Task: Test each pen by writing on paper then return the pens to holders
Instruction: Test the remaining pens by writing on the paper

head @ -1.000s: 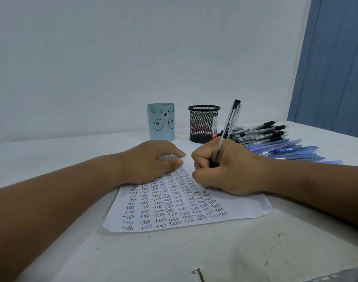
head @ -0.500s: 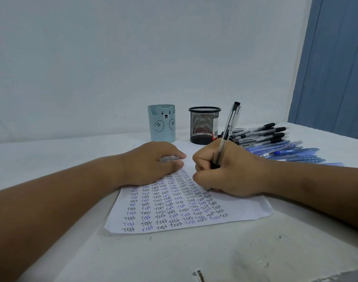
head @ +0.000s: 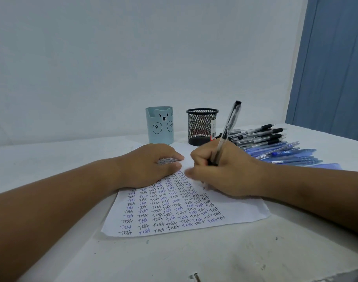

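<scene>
My right hand (head: 220, 169) holds a pen (head: 227, 131) tight, writing on the paper (head: 245, 208); my left hand (head: 151, 165) presses it flat. Next, into a holder (head: 202, 127) at the table's (head: 174, 259) far edge.

paper (head: 194, 212) on table (head: 194, 259), two holders (head: 201, 127) behind it, pens (head: 275, 147) right

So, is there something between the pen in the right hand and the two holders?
Nothing visible. The pen in the right hand has bare sheet ahead, then the mesh holder and bear holder.
</scene>
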`<action>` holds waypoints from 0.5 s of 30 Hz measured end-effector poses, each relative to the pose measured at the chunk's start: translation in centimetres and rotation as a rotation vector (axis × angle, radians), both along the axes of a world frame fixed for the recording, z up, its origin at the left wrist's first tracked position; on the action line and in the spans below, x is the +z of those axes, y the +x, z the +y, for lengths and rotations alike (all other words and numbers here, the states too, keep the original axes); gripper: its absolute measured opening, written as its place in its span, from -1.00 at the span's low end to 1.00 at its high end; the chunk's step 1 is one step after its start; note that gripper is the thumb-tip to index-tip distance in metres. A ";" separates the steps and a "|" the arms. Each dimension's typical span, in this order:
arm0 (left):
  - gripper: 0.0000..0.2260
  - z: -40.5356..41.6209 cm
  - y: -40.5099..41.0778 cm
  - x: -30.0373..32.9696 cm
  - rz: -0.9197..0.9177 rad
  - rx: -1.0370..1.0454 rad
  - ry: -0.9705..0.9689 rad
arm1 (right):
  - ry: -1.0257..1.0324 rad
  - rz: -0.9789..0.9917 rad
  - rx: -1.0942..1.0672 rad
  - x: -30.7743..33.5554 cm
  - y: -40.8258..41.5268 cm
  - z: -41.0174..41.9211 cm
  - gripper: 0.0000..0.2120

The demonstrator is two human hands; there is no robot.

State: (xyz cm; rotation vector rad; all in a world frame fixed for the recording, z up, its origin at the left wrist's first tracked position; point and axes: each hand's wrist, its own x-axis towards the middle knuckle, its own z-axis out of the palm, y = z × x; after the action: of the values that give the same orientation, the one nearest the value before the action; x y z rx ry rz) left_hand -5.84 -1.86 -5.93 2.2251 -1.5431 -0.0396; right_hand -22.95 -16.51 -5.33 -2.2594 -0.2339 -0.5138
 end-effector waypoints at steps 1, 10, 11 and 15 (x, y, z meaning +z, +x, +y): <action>-0.73 0.0 -0.2 0.1 0.005 0.009 -0.007 | 0.121 -0.006 -0.016 0.1 0.0 0.0 -0.52; -0.68 0.2 -0.8 0.4 -0.022 0.024 0.019 | 0.397 -0.089 -0.120 0.8 1.1 -0.8 -0.52; -0.68 0.2 -0.8 0.4 -0.022 0.025 0.018 | 0.393 -0.111 -0.140 0.9 1.0 -0.7 -0.53; -0.67 0.2 -0.8 0.5 -0.027 0.029 0.025 | 0.225 -0.207 -0.248 0.8 1.4 -1.2 -0.72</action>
State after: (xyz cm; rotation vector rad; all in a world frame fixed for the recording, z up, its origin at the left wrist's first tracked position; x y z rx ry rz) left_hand -6.69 -1.66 -5.47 2.2756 -1.5320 -0.0198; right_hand -21.59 -17.68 -4.53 -2.0255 0.0034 -0.8634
